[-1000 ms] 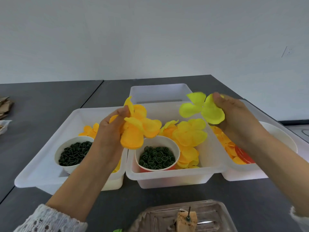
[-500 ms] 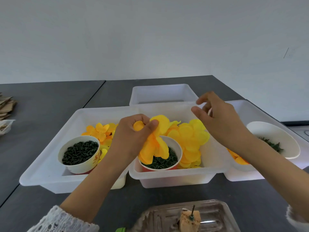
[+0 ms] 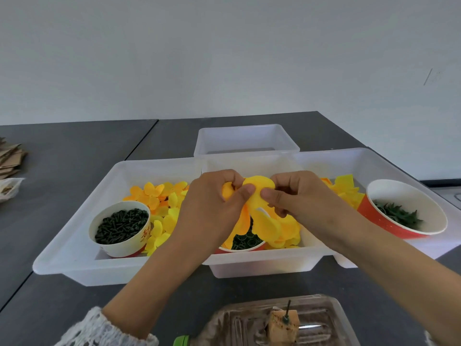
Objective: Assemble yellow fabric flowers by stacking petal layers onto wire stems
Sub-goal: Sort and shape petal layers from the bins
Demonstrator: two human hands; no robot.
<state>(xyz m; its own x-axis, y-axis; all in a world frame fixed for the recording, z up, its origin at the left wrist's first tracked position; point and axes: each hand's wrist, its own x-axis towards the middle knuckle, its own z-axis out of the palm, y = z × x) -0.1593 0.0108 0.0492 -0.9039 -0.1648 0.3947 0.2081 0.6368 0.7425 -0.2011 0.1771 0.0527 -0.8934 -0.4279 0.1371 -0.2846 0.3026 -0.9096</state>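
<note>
Above the middle tray (image 3: 262, 264), near the worktop's (image 3: 74, 158) front edge, both hands meet on one cluster of yellow petal layers (image 3: 259, 196). The left hand (image 3: 212, 208) pinches it with thumb and curled fingers, a narrow grip that likely steadies the stack; the right hand (image 3: 296, 196) pinches the same cluster from the other side, probably to seat or align a layer. No stem is visible among the petals. Spare petals (image 3: 159, 196) and a cup of dark green pieces (image 3: 119, 224) lie in the left tray (image 3: 74, 245), within easy reach.
</note>
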